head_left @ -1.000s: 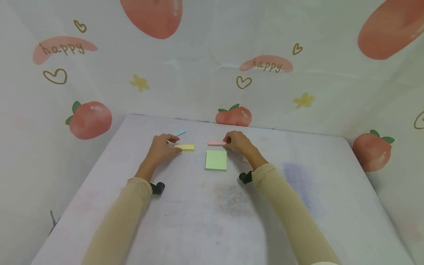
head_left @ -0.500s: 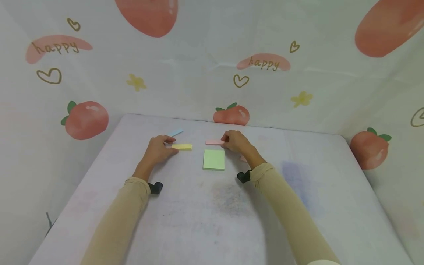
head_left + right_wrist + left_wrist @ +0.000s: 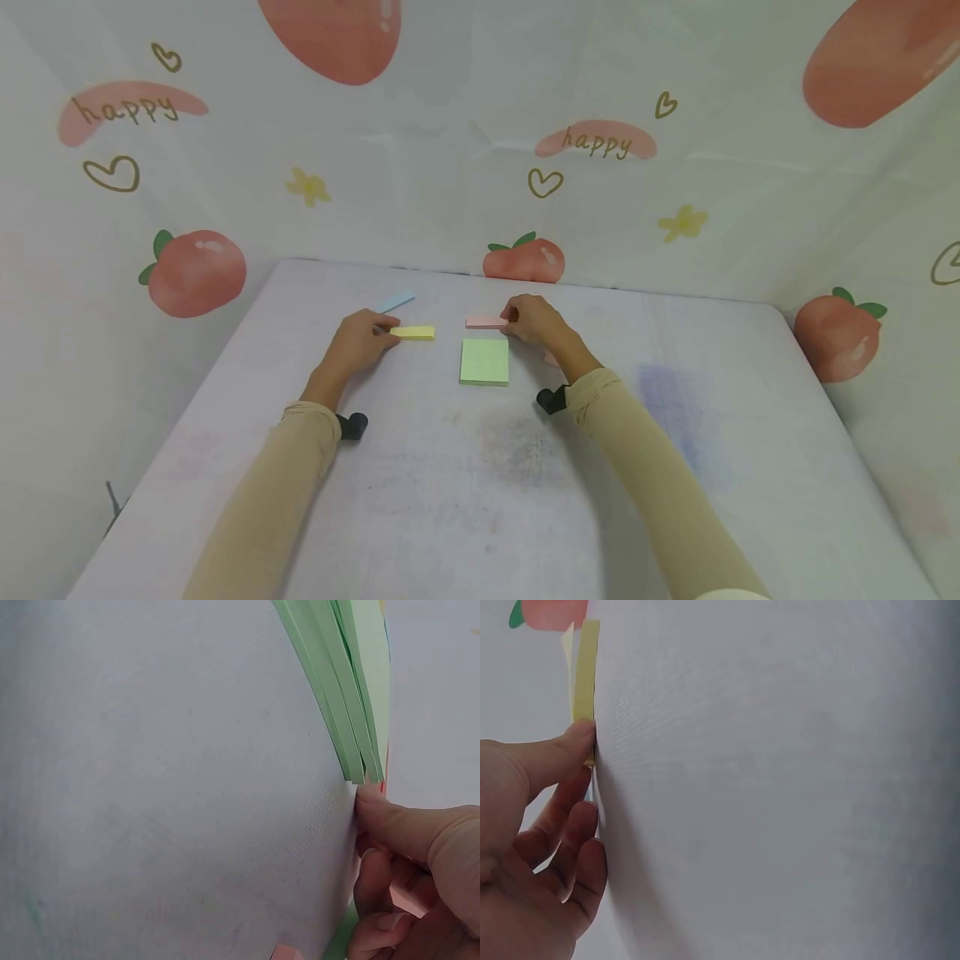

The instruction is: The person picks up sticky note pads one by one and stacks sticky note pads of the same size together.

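In the head view, my left hand pinches the left end of a narrow yellow sticky-note pad between thumb and forefinger. The left wrist view shows this yellow pad with one pale sheet fanned away from it and the thumb on its near end. My right hand grips the right end of a narrow pink sticky-note pad. Just in front of the pink pad lies a square green sticky-note pad. Its layered edge hides most of the pink pad in the right wrist view.
A narrow light-blue pad lies slanted behind my left hand. Partly under my right wrist is another pink piece. The white tabletop meets a printed cloth backdrop at its far edge.
My left forefinger and thumb have drawn closer together at the yellow pad's end. The whole head view has shifted slightly. My right hand keeps its hold on the pink pad.
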Demonstrator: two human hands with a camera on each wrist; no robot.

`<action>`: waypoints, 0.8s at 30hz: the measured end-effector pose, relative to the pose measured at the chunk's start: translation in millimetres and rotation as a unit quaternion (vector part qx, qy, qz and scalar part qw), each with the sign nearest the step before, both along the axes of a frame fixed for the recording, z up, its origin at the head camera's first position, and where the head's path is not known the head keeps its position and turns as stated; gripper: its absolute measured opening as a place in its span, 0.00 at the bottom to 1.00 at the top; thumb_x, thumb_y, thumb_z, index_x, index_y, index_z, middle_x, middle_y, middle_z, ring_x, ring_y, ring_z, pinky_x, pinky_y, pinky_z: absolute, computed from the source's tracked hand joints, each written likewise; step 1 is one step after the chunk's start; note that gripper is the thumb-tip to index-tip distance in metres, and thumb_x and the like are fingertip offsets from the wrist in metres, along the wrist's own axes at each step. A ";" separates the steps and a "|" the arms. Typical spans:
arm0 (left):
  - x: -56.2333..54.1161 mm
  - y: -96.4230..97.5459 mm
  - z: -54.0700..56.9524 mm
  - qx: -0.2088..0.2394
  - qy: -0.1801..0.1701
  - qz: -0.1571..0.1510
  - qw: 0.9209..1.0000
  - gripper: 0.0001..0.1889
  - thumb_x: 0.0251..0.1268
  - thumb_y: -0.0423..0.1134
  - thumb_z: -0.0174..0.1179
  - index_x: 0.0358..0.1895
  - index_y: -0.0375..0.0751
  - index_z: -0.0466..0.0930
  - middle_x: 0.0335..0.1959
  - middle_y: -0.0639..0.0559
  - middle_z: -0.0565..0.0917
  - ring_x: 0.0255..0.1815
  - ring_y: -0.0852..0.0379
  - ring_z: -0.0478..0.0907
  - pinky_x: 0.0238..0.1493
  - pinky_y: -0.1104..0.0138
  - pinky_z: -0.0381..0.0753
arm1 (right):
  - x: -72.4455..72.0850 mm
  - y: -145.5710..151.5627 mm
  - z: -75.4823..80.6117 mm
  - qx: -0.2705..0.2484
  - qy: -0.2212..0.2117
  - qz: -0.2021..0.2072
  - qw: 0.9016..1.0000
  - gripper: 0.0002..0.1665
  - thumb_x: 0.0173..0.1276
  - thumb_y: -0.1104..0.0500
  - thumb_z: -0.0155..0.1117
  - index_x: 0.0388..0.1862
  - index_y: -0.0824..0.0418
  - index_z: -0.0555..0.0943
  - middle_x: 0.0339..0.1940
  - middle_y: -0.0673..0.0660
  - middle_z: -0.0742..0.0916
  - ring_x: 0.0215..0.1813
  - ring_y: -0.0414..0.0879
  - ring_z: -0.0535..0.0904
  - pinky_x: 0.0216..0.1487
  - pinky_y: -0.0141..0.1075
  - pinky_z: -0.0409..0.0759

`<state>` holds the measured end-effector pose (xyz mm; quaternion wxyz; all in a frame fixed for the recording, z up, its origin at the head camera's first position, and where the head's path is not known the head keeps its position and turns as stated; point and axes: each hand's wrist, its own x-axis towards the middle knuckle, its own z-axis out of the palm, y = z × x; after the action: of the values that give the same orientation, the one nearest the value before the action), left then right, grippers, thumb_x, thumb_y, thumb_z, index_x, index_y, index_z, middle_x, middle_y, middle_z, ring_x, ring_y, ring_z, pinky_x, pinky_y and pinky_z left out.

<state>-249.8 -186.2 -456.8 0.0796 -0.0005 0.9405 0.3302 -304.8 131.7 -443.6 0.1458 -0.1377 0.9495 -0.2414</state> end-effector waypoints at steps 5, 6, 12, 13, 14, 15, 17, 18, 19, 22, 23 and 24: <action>0.7 0.6 0.2 -0.017 0.007 -0.017 1.000 0.17 0.72 0.40 0.63 0.60 0.42 0.84 0.57 0.40 0.80 0.56 0.43 0.77 0.58 0.51 0.77 | 0.0 -0.4 0.2 0.000 0.003 0.004 1.000 0.13 0.71 0.56 0.69 0.50 0.61 0.84 0.44 0.56 0.86 0.43 0.48 0.77 0.45 0.37 0.75; 1.0 0.6 0.2 -0.020 0.010 -0.020 1.000 0.17 0.72 0.40 0.63 0.60 0.42 0.84 0.56 0.40 0.81 0.56 0.43 0.78 0.58 0.51 0.77 | 0.0 -0.4 0.3 0.000 0.004 0.004 1.000 0.13 0.71 0.56 0.69 0.50 0.61 0.84 0.44 0.56 0.86 0.43 0.48 0.77 0.45 0.37 0.75; 1.7 0.1 1.0 -0.024 0.020 -0.029 0.999 0.17 0.74 0.42 0.61 0.61 0.42 0.82 0.57 0.40 0.82 0.56 0.43 0.78 0.58 0.50 0.77 | -0.1 -0.7 0.3 0.004 0.004 0.001 1.000 0.13 0.71 0.56 0.69 0.49 0.60 0.84 0.43 0.56 0.85 0.43 0.48 0.76 0.44 0.36 0.74; 1.5 0.2 1.3 -0.024 0.024 -0.030 0.999 0.17 0.74 0.42 0.61 0.61 0.42 0.82 0.57 0.40 0.82 0.56 0.43 0.78 0.58 0.50 0.77 | -0.1 -0.8 0.4 0.004 0.003 0.001 1.000 0.13 0.71 0.56 0.69 0.50 0.60 0.84 0.43 0.56 0.85 0.43 0.48 0.76 0.44 0.36 0.74; 1.3 0.4 1.6 -0.025 0.026 -0.029 0.999 0.17 0.74 0.42 0.61 0.61 0.42 0.82 0.57 0.41 0.82 0.56 0.44 0.78 0.58 0.51 0.77 | 0.0 -0.9 0.5 0.004 0.002 0.000 1.000 0.13 0.71 0.56 0.70 0.50 0.61 0.84 0.43 0.56 0.85 0.43 0.48 0.76 0.44 0.36 0.74; 1.0 0.8 1.9 -0.025 0.029 -0.029 0.999 0.17 0.74 0.42 0.61 0.61 0.42 0.82 0.57 0.40 0.82 0.55 0.44 0.77 0.57 0.51 0.76 | 0.0 -1.0 0.6 0.004 0.002 0.000 1.000 0.13 0.70 0.56 0.70 0.50 0.61 0.84 0.43 0.56 0.85 0.43 0.48 0.76 0.44 0.36 0.74; 0.1 2.1 2.7 -0.025 0.035 -0.027 0.999 0.17 0.74 0.42 0.61 0.61 0.43 0.82 0.57 0.41 0.81 0.53 0.45 0.76 0.56 0.52 0.76 | 0.2 -1.1 0.9 0.004 0.001 0.001 1.000 0.13 0.70 0.57 0.70 0.50 0.61 0.84 0.43 0.56 0.85 0.43 0.48 0.76 0.44 0.36 0.74; -0.4 3.1 3.3 -0.023 0.038 -0.026 0.999 0.17 0.74 0.42 0.61 0.61 0.43 0.82 0.56 0.41 0.81 0.53 0.45 0.76 0.55 0.52 0.76 | 0.3 -1.1 1.0 0.004 0.001 0.001 1.000 0.13 0.70 0.57 0.70 0.50 0.61 0.84 0.43 0.56 0.85 0.43 0.48 0.76 0.44 0.36 0.74; -1.0 4.4 4.0 -0.022 0.042 -0.025 0.999 0.17 0.74 0.42 0.61 0.61 0.43 0.82 0.56 0.41 0.81 0.52 0.45 0.76 0.55 0.53 0.76 | 0.4 -1.1 0.9 0.004 0.001 0.001 1.000 0.13 0.70 0.57 0.70 0.50 0.60 0.84 0.43 0.56 0.85 0.43 0.48 0.76 0.44 0.36 0.74; -3.5 8.7 5.5 -0.018 0.054 -0.026 0.998 0.17 0.74 0.41 0.61 0.61 0.42 0.82 0.57 0.40 0.81 0.52 0.45 0.75 0.54 0.53 0.76 | 0.7 -1.0 1.5 0.005 0.001 0.003 1.000 0.13 0.70 0.57 0.70 0.49 0.60 0.84 0.43 0.56 0.85 0.43 0.48 0.76 0.44 0.36 0.74; -4.6 10.4 6.2 -0.017 0.059 -0.028 0.998 0.17 0.74 0.41 0.61 0.61 0.42 0.82 0.57 0.40 0.81 0.52 0.45 0.75 0.55 0.53 0.76 | 0.9 -1.0 1.8 0.005 0.001 0.003 1.000 0.13 0.70 0.57 0.70 0.49 0.60 0.84 0.43 0.56 0.85 0.43 0.48 0.76 0.44 0.36 0.74; -5.6 12.3 7.2 -0.016 0.062 -0.029 0.998 0.16 0.75 0.41 0.61 0.61 0.42 0.82 0.58 0.40 0.82 0.52 0.45 0.75 0.55 0.53 0.76 | 1.1 -1.1 2.1 0.005 0.002 0.003 1.000 0.13 0.70 0.57 0.70 0.49 0.60 0.84 0.43 0.56 0.85 0.43 0.47 0.76 0.44 0.36 0.74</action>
<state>-255.4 -173.9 -449.6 0.0308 0.0458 0.9486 0.3118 -303.7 130.6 -441.4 0.1456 -0.1398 0.9505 -0.2363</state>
